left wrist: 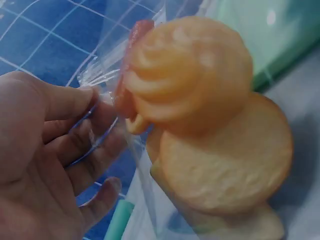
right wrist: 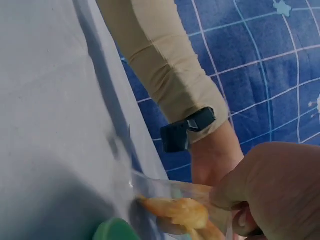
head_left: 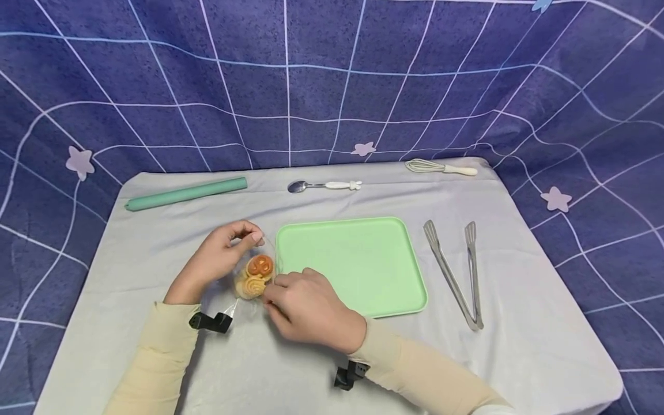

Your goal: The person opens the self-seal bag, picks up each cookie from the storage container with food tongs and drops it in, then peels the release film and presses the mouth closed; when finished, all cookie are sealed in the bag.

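Note:
Left of the tray, a clear plastic bag [left wrist: 145, 195] holds several small bread pieces. Among them are a swirled bun [left wrist: 190, 75], a pale round bun [left wrist: 230, 155] and a reddish-brown pretzel-shaped piece [head_left: 260, 265]. My left hand [head_left: 218, 253] pinches the bag's upper edge between thumb and forefinger; its other fingers are loosely bent. On the bag's near right side, my right hand [head_left: 311, 308] grips the plastic with curled fingers. In the right wrist view, the right hand [right wrist: 280, 185] covers part of the bag. The buns are inside the film, apart from the fingers of my left hand.
A light green tray [head_left: 353, 265] lies beside the right hand. Metal tongs [head_left: 451, 282] rest spread to its right. Along the back are a teal roll [head_left: 187, 194], a spoon [head_left: 324, 185] and a whisk [head_left: 441, 168]. A pale cloth [head_left: 529, 323] covers the table.

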Demonstrator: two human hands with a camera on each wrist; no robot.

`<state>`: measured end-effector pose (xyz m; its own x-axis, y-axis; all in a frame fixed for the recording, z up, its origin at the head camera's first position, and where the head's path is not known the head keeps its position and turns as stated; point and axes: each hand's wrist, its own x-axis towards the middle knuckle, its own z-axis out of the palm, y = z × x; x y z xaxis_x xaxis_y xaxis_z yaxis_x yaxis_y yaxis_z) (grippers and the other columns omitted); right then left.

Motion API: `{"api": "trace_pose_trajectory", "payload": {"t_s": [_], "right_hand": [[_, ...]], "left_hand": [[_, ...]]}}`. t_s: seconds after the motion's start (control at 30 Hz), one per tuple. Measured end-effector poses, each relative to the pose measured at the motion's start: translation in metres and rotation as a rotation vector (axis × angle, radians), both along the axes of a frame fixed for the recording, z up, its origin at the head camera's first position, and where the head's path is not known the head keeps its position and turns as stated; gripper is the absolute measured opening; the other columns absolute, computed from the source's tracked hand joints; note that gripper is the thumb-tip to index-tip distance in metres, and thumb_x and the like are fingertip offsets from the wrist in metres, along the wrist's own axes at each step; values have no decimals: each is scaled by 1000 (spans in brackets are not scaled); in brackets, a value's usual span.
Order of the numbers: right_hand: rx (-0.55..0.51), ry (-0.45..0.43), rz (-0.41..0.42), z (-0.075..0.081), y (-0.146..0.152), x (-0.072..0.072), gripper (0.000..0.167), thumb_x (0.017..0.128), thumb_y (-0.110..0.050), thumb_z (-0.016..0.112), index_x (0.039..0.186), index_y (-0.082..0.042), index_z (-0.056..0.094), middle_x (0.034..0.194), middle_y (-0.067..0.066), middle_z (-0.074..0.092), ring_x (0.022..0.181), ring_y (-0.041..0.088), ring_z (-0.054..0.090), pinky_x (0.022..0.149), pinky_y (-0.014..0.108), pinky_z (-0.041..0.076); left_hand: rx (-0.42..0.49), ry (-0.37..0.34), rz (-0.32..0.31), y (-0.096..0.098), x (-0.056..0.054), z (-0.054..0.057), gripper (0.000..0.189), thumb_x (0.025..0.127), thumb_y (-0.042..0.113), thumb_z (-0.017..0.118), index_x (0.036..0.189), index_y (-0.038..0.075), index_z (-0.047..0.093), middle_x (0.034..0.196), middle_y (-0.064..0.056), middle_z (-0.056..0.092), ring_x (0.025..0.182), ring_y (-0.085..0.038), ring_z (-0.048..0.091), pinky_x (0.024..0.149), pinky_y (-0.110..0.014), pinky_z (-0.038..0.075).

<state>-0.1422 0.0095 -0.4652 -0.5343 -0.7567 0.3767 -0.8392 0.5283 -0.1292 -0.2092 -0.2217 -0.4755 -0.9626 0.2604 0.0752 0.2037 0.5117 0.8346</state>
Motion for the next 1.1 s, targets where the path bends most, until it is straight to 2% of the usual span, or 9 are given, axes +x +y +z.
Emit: {"api": "trace_pose_trajectory", "payload": {"t_s": [0.1, 0.23, 0.33, 0.47, 0.57, 0.73, 0.93, 1.1], "right_hand": [[26, 3, -8, 2, 7, 1, 11, 93, -29, 67, 83, -26, 67, 73, -14, 51, 65, 5, 51, 56, 25, 32], [28, -58, -11, -1, 15, -6, 8, 94, -29, 67, 87, -26, 70, 77, -15, 57, 66, 2, 53, 57, 25, 36], [-21, -149, -26, -3, 20, -16, 8, 94, -26, 68, 92, -25, 75, 82, -17, 62, 68, -2, 53, 58, 22, 40], [-130, -224, -103, -2, 20, -35, 9, 95, -23, 68, 97, -23, 78, 77, -17, 59, 63, -2, 48, 53, 20, 40], [-177, -209, -188, -1, 14, -49, 12, 95, -22, 68, 100, -22, 79, 73, -15, 55, 60, 0, 47, 48, 20, 39], [-181, -128, -281, -4, 0, -63, 15, 95, -24, 67, 100, -24, 81, 80, -15, 64, 62, -3, 52, 50, 21, 43], [-171, -59, -308, -6, -7, -68, 14, 93, -24, 68, 94, -27, 81, 80, -17, 65, 62, -2, 56, 53, 23, 46], [-159, -30, -298, -6, -7, -70, 14, 93, -25, 68, 92, -27, 81, 79, -16, 67, 62, 1, 58, 54, 24, 47]], "left_hand": [[47, -11, 21, 1, 2, 1, 29, 106, 30, 58, 109, 4, 70, 99, -5, 71, 103, -22, 62, 96, -47, 43], [70, -38, 8, 5, 4, -3, 29, 105, 28, 60, 110, 2, 71, 101, -4, 72, 101, -21, 61, 93, -43, 45], [55, -60, -3, 10, 4, -7, 30, 105, 31, 61, 111, 4, 72, 103, -3, 72, 99, -21, 61, 89, -42, 47], [26, -75, 3, 13, 3, -11, 33, 104, 36, 61, 112, 6, 74, 105, -3, 71, 100, -22, 60, 88, -42, 46], [12, -75, 4, 13, 3, -13, 32, 104, 37, 60, 112, 9, 74, 106, -2, 71, 100, -21, 59, 87, -42, 46], [11, -54, -10, 14, 5, -14, 27, 103, 35, 62, 110, 12, 74, 106, -1, 71, 100, -21, 60, 85, -42, 47], [-11, -23, -40, 16, 6, -12, 24, 103, 35, 62, 110, 16, 74, 109, 2, 72, 107, -22, 62, 93, -47, 47], [-29, 4, -48, 18, 8, -11, 22, 104, 34, 61, 110, 17, 74, 111, 2, 71, 110, -22, 63, 96, -49, 48]]}}
